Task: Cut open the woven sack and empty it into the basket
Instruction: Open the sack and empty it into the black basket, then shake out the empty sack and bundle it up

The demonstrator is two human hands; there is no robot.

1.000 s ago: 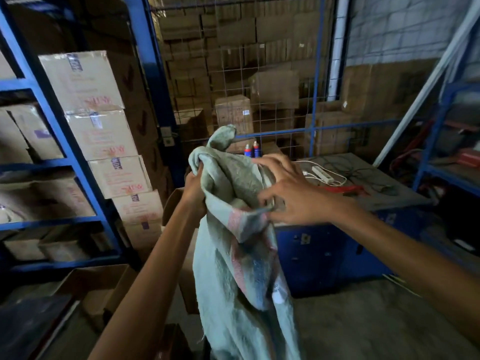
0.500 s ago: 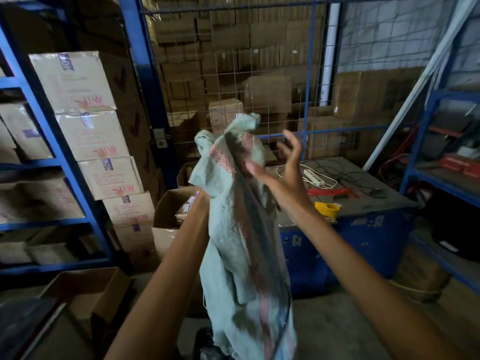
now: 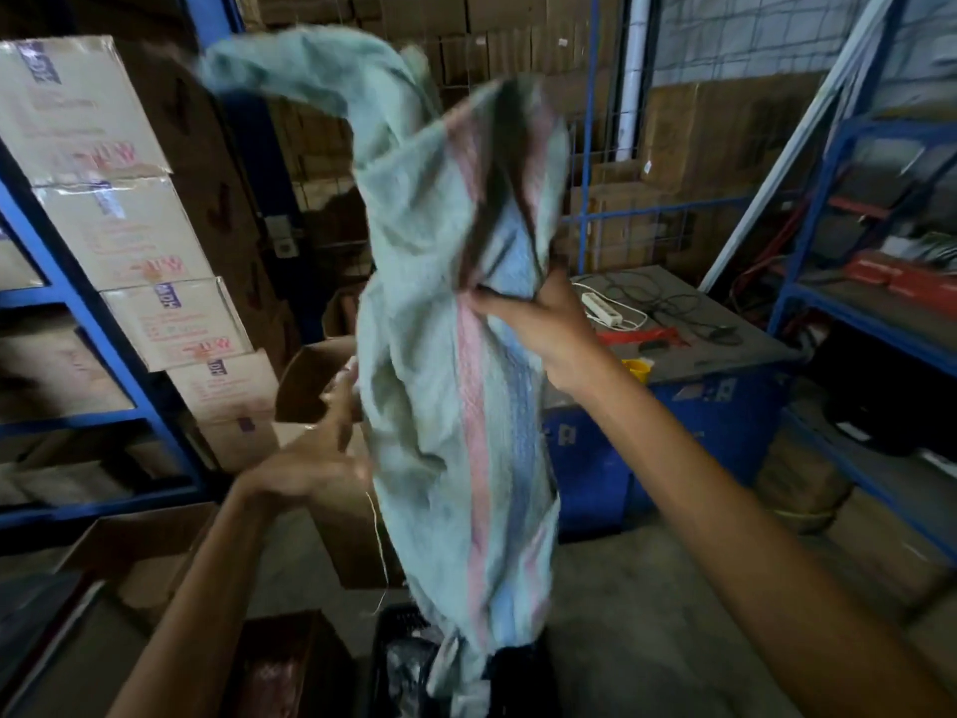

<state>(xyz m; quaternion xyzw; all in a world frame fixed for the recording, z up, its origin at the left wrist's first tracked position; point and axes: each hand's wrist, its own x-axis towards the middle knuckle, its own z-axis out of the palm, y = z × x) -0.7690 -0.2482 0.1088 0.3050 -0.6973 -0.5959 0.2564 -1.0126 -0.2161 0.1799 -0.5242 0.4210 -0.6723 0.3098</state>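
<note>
The pale green woven sack (image 3: 445, 355), with pink and blue stripes, hangs limp and crumpled in front of me, its top corner flapping up to the left. My right hand (image 3: 538, 323) pinches a fold of the sack at mid height. My left hand (image 3: 316, 458) is lower on the sack's left side with its fingers spread, beside the cloth and apparently holding nothing. The sack's lower end dangles into a dark basket (image 3: 399, 645) at the bottom of the view, where some dim contents lie.
Blue racking with stacked cardboard cartons (image 3: 134, 225) stands on the left. An open cardboard box (image 3: 310, 386) sits behind the sack. A blue cabinet (image 3: 689, 355) with cables, a power strip and a yellow item stands right of centre. More blue shelves (image 3: 870, 313) fill the right.
My right hand has gone from open to pinching the sack. My left hand has dropped from the sack's top to its lower left side, fingers spread. The sack's top has flipped upward.
</note>
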